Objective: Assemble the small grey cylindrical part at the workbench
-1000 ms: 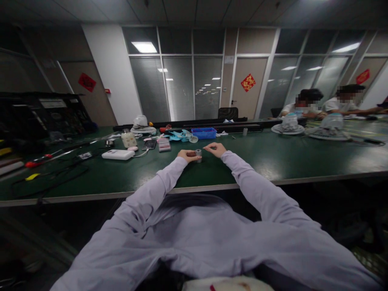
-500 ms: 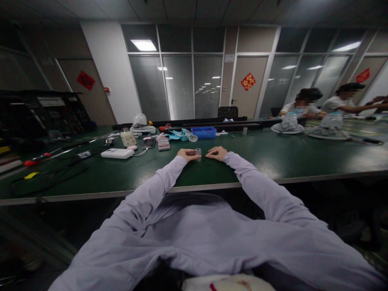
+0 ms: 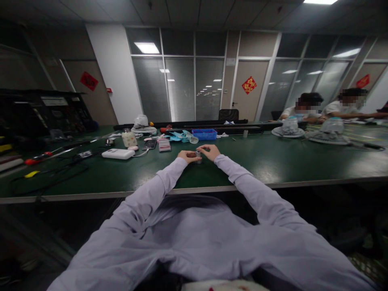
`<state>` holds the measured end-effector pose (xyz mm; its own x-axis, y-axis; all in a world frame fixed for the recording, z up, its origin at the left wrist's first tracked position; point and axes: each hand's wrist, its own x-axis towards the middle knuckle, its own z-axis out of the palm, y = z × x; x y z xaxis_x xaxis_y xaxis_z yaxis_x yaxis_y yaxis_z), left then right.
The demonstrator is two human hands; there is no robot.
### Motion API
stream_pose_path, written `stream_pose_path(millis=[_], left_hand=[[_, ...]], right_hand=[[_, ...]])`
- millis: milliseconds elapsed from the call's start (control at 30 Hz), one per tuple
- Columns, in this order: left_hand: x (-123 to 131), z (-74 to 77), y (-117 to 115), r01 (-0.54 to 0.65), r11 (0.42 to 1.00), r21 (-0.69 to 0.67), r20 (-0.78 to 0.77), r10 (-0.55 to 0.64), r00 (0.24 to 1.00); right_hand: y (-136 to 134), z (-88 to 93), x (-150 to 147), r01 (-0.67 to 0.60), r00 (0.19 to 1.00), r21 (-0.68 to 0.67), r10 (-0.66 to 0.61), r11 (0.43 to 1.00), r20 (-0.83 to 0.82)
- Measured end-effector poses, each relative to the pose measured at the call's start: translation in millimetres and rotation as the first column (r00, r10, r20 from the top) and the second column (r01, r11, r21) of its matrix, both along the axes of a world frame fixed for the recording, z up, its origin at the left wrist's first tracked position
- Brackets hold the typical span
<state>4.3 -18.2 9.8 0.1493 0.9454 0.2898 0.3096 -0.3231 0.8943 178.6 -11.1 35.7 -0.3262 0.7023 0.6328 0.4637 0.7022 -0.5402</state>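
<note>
A small grey metal cylinder (image 3: 199, 159) stands upright on the green table in front of me. My left hand (image 3: 188, 156) is closed around it from the left, thumb on the near side. My right hand (image 3: 209, 151) comes in from the right, its thumb and fingertips pinched together at the cylinder's top. Whatever lies between those fingertips is too small to make out. Both hands partly cover the cylinder.
Beyond my hands lie a blue plastic basket (image 3: 204, 134), a similar grey cylinder (image 3: 245, 133) and crumpled light-blue material (image 3: 181, 136). To the left are a white power bank (image 3: 118, 154), a phone (image 3: 149, 144) and a jar (image 3: 129, 139). Two people sit at the far right.
My right hand has moved left, from beside the cylinder to its top. My left hand keeps its hold on the cylinder. The camera view has shifted slightly.
</note>
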Motion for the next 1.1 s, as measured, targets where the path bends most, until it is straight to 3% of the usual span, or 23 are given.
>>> stream_pose_path(millis=[400,633,767,833,967,1100], left_hand=[[0,-1.2,1,0.010,1.000,0.017,0.002,-0.010,1.000],[0,-0.1,-1,-0.010,1.000,0.004,-0.026,0.010,1.000],[0,-1.3,1,0.023,1.000,0.014,-0.012,-0.022,1.000],[-1,-0.8,0,0.027,1.000,0.016,-0.013,-0.027,1.000],[-1,1.0,-4,0.002,1.000,0.007,-0.008,-0.002,1.000],[0,1.0,-4,-0.022,1.000,0.005,0.004,0.022,1.000]], right_hand=[[7,-2.8,4,-0.034,0.999,-0.085,0.032,0.996,-0.022],[2,2.7,3,0.010,0.999,0.009,-0.010,1.000,-0.047],[11,1.0,18,0.085,0.989,-0.019,-0.087,0.996,-0.119],[17,-4.9,31,0.083,0.995,-0.032,-0.085,0.996,-0.059],[27,-21.5,55,-0.050,0.982,-0.075,0.063,0.996,0.176],[30,-30.1,66,-0.002,0.954,-0.132,0.042,0.991,0.297]])
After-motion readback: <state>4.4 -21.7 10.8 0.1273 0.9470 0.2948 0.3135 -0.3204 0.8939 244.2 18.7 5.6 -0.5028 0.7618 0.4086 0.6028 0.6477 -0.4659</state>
